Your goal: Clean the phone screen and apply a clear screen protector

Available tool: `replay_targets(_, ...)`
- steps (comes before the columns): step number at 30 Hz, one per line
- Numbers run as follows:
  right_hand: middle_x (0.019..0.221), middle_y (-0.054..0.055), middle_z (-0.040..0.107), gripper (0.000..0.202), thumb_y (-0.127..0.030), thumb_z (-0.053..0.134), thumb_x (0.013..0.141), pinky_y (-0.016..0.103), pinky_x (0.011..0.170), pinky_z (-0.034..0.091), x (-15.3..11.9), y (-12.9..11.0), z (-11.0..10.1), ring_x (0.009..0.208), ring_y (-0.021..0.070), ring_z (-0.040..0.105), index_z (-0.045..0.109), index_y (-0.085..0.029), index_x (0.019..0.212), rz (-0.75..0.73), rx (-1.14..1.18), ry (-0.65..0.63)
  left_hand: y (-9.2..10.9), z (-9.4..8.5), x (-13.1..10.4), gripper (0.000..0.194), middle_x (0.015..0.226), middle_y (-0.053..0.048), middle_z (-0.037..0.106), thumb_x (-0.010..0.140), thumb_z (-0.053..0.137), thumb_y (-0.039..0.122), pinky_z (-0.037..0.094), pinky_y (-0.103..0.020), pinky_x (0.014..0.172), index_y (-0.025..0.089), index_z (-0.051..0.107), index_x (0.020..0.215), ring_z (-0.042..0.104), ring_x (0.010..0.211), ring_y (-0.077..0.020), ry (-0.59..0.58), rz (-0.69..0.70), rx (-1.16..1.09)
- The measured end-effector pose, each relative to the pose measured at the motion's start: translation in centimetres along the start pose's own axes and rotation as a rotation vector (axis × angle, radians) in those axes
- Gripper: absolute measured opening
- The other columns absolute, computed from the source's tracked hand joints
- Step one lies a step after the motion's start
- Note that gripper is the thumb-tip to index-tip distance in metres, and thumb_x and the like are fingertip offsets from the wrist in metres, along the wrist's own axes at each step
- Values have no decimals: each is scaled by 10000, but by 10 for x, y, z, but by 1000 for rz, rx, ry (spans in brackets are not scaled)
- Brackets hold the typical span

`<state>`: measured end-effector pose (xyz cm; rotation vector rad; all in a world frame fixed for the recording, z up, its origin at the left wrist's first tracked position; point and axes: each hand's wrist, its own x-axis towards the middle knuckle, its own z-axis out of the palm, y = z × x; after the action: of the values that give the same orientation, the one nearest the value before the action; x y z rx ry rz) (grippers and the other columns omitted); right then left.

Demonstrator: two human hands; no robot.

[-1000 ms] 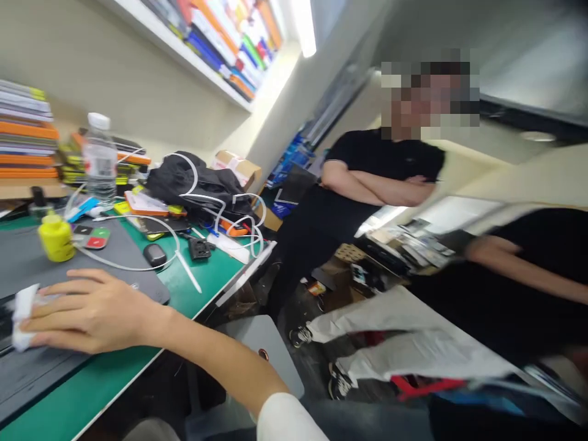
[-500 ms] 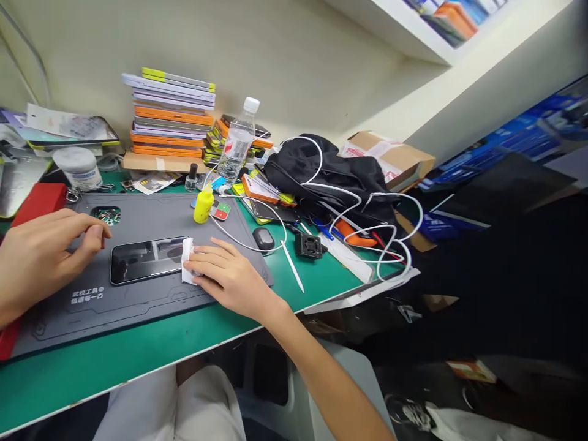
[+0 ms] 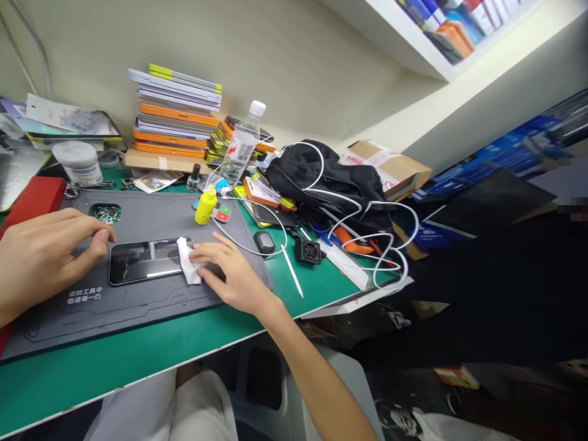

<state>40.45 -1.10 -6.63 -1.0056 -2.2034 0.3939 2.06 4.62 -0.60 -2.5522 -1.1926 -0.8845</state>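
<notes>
A phone with a dark, shiny screen lies flat on the grey work mat. My right hand presses a folded white tissue at the phone's right end, its fingers bent over the tissue's edge. To the left of the phone, my left hand hovers over the mat with curled fingers, thumb near the index finger, and nothing shows between them. Behind the phone a yellow bottle stands on the mat, beside a small coloured card.
A black case, white stylus and small fan lie right of the mat. Behind are a water bottle, stacked boxes and a black bag with white cable. A red box is at left.
The white tissue now shows more of itself, spread and tilted at the phone's right end, and the right hand's fingers are bent differently. The left hand stays nearly in place. The camera view has shifted slightly.
</notes>
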Motion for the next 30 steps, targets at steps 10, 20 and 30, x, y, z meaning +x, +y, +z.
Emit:
replay_targets(10, 1374, 48, 977, 448, -52, 577, 1192, 716, 1577, 529, -5, -7, -2, 1380, 277, 933, 815, -308, 1471, -95, -97, 81, 3, -2, -3, 508, 1027, -20, 943, 1354, 507, 442, 576, -400, 820, 267, 868, 1042, 872, 928, -248, 27, 90, 12)
replay_targets(20, 1556, 123, 933, 582, -22, 599, 1170, 598, 1404, 714, -16, -9, 0, 1520, 316, 879, 806, -293, 1641, -120, -149, 103, 2, 2, -6, 502, 1052, -32, 946, 1355, 507, 430, 593, -408, 837, 259, 889, 1079, 879, 952, -249, 12, 112, 27)
replay_targets(30, 1441, 89, 970, 556, 13, 582, 1153, 667, 1459, 673, -15, -18, -3, 1439, 294, 921, 767, -287, 1583, -189, -164, 78, 7, 3, -4, 516, 996, 9, 934, 1373, 482, 406, 593, -404, 820, 277, 872, 1062, 863, 924, -241, 52, 124, 59)
